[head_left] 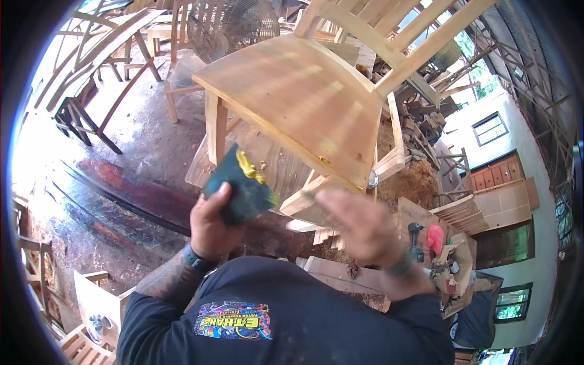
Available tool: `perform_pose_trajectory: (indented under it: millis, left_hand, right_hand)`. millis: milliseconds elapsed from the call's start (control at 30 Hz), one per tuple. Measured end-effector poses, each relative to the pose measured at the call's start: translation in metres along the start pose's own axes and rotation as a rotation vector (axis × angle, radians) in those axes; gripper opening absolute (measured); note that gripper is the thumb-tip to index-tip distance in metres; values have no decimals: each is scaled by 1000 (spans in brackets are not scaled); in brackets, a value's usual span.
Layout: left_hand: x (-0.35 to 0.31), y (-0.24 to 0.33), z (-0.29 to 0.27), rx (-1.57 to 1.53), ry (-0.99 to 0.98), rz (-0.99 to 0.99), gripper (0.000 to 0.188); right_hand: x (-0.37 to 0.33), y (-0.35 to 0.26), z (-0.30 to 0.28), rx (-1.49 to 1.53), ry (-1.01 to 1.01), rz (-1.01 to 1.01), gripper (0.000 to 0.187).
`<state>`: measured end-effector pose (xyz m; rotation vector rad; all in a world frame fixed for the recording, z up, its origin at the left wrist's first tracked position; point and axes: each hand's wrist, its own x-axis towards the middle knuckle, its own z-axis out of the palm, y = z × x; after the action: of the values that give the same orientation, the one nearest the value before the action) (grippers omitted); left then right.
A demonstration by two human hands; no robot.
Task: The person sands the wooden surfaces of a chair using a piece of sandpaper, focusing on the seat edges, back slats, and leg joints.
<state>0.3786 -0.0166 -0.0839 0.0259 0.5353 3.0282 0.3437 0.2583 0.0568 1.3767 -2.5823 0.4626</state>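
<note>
My left hand [210, 225] grips a dark green flat sheet [240, 198], thumb on top and fingers underneath. A streak of thick yellow paste [249, 168] lies along the sheet's upper right edge. In front of me stands a bare wooden chair [292, 97], its seat's front edge facing me. Small yellow smears mark that edge near the right corner. Just below this corner is my right hand [362, 225], smeared by motion; its fingers and anything in them cannot be made out.
A small can [373, 179] stands behind the seat's right corner. On the right, a cordless drill [415, 240] and a pink bag [434, 238] rest on a bench. A fan [233, 27] stands behind the chair. Dark-stained wood [131, 198] and other chairs are at left.
</note>
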Motion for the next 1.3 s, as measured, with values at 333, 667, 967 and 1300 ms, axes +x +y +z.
perform_pose_trajectory:
  millis: [333,667,967,1300]
  left_hand:
    - [-9,-11,2,68,11,-81,45]
    - [-14,-33,-20,69,77,-162,44]
    - [-4,-89,-12,-50,95,-412,42]
    - [-6,-94,-29,29,313,-365,37]
  right_hand:
    - [104,100,-46,9,-478,-233,49]
    - [-13,102,-102,74,-562,-133,65]
    - [-94,57,-15,595,32,289,37]
    - [-130,37,135,434,-213,378,44]
